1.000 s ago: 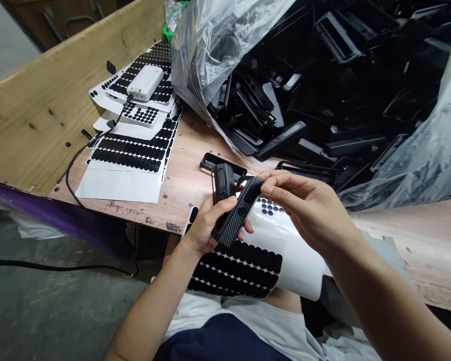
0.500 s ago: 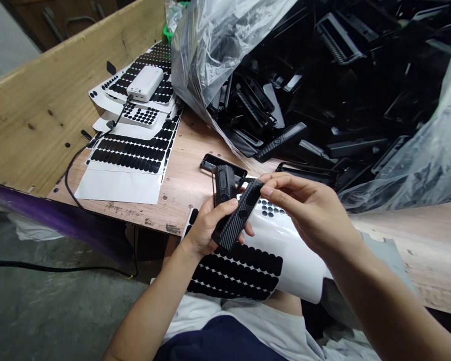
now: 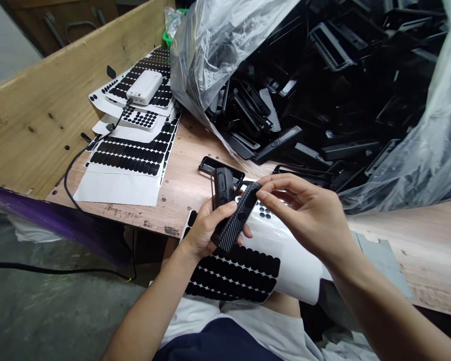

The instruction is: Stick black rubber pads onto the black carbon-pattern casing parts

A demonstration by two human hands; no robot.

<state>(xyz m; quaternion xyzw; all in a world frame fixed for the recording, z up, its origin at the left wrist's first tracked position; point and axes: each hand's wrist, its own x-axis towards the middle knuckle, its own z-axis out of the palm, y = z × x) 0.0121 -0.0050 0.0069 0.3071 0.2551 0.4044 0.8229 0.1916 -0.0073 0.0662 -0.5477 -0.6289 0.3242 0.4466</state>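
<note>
My left hand (image 3: 205, 228) is closed around two black plastic parts: a carbon-weave patterned piece (image 3: 236, 216) in front and a second black piece (image 3: 223, 184) behind it. My right hand (image 3: 308, 213) pinches the upper end of the patterned piece with thumb and forefinger. Under both hands a white sheet of black oval stickers (image 3: 244, 265) curls over my lap and the table's front edge.
A large clear plastic bag (image 3: 225, 40) spills a heap of black plastic parts (image 3: 323, 90) over the wooden table (image 3: 180, 175). More sticker sheets (image 3: 130, 155) lie at left with a white power bank (image 3: 145, 86) and black cable (image 3: 75, 165). A wooden board (image 3: 41, 110) walls the left side.
The hands and the parts they hold have barely shifted; my right fingers stay on the top end of the patterned piece. The view has tilted slightly.
</note>
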